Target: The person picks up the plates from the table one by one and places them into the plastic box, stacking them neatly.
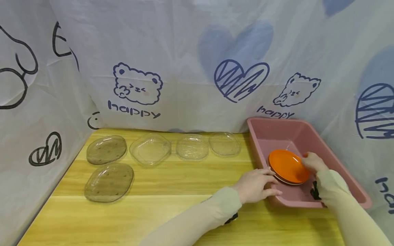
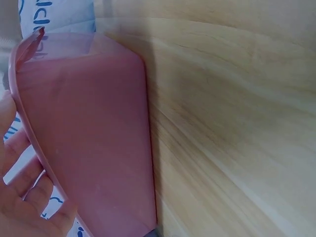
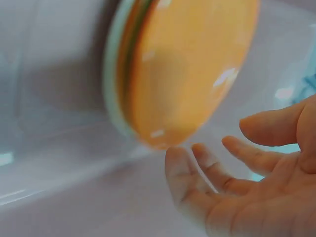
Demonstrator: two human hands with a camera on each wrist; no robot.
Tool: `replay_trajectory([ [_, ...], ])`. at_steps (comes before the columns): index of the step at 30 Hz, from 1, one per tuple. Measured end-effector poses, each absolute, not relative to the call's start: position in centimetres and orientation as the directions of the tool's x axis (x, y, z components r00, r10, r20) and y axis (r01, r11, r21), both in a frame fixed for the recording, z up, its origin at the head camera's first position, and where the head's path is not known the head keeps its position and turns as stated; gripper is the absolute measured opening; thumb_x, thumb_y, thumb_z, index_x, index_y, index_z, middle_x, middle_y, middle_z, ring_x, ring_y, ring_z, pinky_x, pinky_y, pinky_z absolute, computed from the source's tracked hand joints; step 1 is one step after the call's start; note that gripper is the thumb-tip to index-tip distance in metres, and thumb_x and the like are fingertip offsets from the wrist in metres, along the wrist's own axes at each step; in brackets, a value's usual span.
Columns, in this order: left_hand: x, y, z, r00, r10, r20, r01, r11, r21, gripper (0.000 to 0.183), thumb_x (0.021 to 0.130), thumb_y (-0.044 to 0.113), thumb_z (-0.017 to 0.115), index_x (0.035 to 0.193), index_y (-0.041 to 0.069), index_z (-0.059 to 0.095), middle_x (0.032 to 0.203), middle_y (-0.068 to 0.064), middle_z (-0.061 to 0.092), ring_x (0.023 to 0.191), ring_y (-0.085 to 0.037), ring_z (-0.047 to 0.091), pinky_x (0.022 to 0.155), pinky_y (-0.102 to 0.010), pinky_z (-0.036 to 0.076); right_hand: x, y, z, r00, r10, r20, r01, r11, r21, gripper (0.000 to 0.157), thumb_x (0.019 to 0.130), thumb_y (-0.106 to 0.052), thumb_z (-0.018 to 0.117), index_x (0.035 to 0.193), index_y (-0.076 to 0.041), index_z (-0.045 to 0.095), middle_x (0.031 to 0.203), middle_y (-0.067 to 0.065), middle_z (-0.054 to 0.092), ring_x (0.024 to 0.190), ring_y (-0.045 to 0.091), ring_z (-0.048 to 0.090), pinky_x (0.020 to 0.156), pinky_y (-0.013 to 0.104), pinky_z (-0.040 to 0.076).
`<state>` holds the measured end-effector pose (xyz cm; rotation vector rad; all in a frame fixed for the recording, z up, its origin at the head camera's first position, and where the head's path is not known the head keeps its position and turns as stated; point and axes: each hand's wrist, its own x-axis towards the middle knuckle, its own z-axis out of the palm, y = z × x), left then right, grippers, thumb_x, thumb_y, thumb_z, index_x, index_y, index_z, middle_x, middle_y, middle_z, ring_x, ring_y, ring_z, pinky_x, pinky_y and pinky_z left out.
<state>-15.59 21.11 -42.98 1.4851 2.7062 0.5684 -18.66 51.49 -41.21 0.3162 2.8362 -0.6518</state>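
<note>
A stack of plates sits inside the pink basin (image 1: 278,128), topped by an orange plate (image 1: 286,165); paler rims show beneath it, one of them light green (image 3: 109,94) in the right wrist view. My left hand (image 1: 253,184) lies at the basin's near left rim, its fingers spread and reaching over the edge by the stack. The left wrist view shows these fingers (image 2: 37,190) along the rim. At the right side of the stack is my right hand (image 1: 314,162). Its fingers (image 3: 180,173) are loosely bent, with the tips close to the orange plate's edge and nothing in the palm.
Several clear plastic dishes stand on the wooden table (image 1: 172,177): two brownish ones, a far one (image 1: 106,149) and a nearer one (image 1: 109,182), at the left, and a row with a diamond-shaped dish (image 1: 150,149) along the back. A printed white curtain (image 1: 184,61) hangs behind.
</note>
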Motion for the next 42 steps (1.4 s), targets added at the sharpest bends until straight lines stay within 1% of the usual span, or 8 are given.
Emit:
replay_trajectory([
  [4, -15.6, 20.6, -42.9, -0.553, 0.816, 0.168, 0.801, 0.465, 0.378, 0.044, 0.098, 0.059, 0.052, 0.130, 0.031, 0.067, 0.152, 0.011, 0.052, 0.145, -0.007, 0.044, 0.119, -0.021, 0.037, -18.7, 48.8, -39.5, -0.964, 0.186, -0.187, 0.252, 0.859, -0.446, 0.063, 0.095, -0.011, 0.036, 0.146, 0.024, 0.023, 0.145, 0.047, 0.029, 0.130, 0.061, 0.036, 0.106, 0.068, 0.041],
  [8, -16.0, 19.7, -42.8, -0.547, 0.811, 0.207, 0.796, 0.428, 0.428, 0.039, 0.103, 0.050, 0.051, 0.131, 0.028, 0.066, 0.148, 0.008, 0.056, 0.138, -0.007, 0.052, 0.116, -0.019, 0.040, -18.8, 46.5, -38.1, -0.973, 0.204, -0.104, 0.229, 0.842, -0.489, 0.063, 0.091, -0.008, 0.034, 0.148, 0.019, 0.025, 0.147, 0.044, 0.033, 0.130, 0.057, 0.039, 0.104, 0.067, 0.044],
  [14, -16.9, 16.9, -43.2, -0.592, 0.770, 0.236, 0.757, 0.432, 0.490, 0.034, 0.108, 0.036, 0.047, 0.135, 0.024, 0.063, 0.144, 0.007, 0.059, 0.132, -0.008, 0.057, 0.111, -0.021, 0.046, -18.0, 42.6, -36.5, -0.987, 0.159, -0.009, 0.132, 0.785, -0.605, 0.054, 0.100, -0.013, 0.031, 0.150, 0.008, 0.034, 0.146, 0.038, 0.042, 0.124, 0.051, 0.049, 0.101, 0.063, 0.049],
  [21, -18.7, 12.8, -44.0, -0.676, 0.688, 0.264, 0.703, 0.494, 0.512, 0.032, 0.106, 0.027, 0.052, 0.135, 0.018, 0.062, 0.140, 0.001, 0.062, 0.128, -0.016, 0.061, 0.108, -0.030, 0.051, -16.7, 38.0, -35.5, -0.971, 0.152, 0.186, -0.053, 0.619, -0.784, 0.038, 0.107, -0.013, 0.034, 0.138, 0.000, 0.051, 0.123, 0.010, 0.062, 0.094, 0.005, 0.065, 0.081, 0.012, 0.055],
  [25, -19.9, 10.2, -44.1, -0.731, 0.621, 0.283, 0.658, 0.530, 0.535, 0.030, 0.105, 0.024, 0.054, 0.132, 0.017, 0.064, 0.135, 0.000, 0.065, 0.122, -0.018, 0.065, 0.103, -0.033, 0.055, -16.2, 35.4, -35.3, -0.963, 0.108, 0.247, -0.181, 0.424, -0.887, 0.026, 0.106, -0.009, 0.043, 0.125, -0.009, 0.059, 0.103, -0.013, 0.066, 0.086, -0.001, 0.065, 0.079, 0.011, 0.056],
  [30, -21.2, 6.8, -44.4, -0.801, 0.536, 0.267, 0.579, 0.579, 0.574, 0.029, 0.105, 0.021, 0.054, 0.131, 0.015, 0.065, 0.133, -0.004, 0.066, 0.105, -0.021, 0.070, 0.089, -0.036, 0.059, -15.7, 32.2, -35.5, -0.974, 0.032, 0.225, -0.217, 0.172, -0.961, 0.024, 0.104, -0.001, 0.045, 0.117, -0.013, 0.061, 0.099, -0.012, 0.070, 0.088, 0.006, 0.069, 0.080, 0.016, 0.059],
  [35, -22.4, 3.3, -44.7, -0.852, 0.459, 0.250, 0.515, 0.655, 0.553, 0.029, 0.103, 0.020, 0.056, 0.131, 0.013, 0.064, 0.134, -0.007, 0.065, 0.084, -0.021, 0.068, 0.068, -0.032, 0.057, -15.6, 29.3, -36.7, -0.993, -0.024, 0.118, -0.120, 0.106, -0.987, 0.024, 0.105, -0.003, 0.043, 0.122, -0.009, 0.058, 0.101, -0.009, 0.070, 0.092, 0.008, 0.070, 0.084, 0.020, 0.060],
  [42, -23.0, -1.2, -44.7, -0.907, 0.378, 0.188, 0.419, 0.750, 0.512, 0.038, 0.099, 0.015, 0.060, 0.136, 0.007, 0.059, 0.140, -0.015, 0.060, 0.124, -0.035, 0.061, 0.104, -0.050, 0.053, -15.7, 25.9, -39.6, -0.993, -0.099, -0.057, 0.052, 0.055, -0.997, 0.027, 0.105, -0.007, 0.042, 0.131, -0.006, 0.052, 0.109, -0.002, 0.067, 0.097, 0.010, 0.068, 0.091, 0.026, 0.059],
])
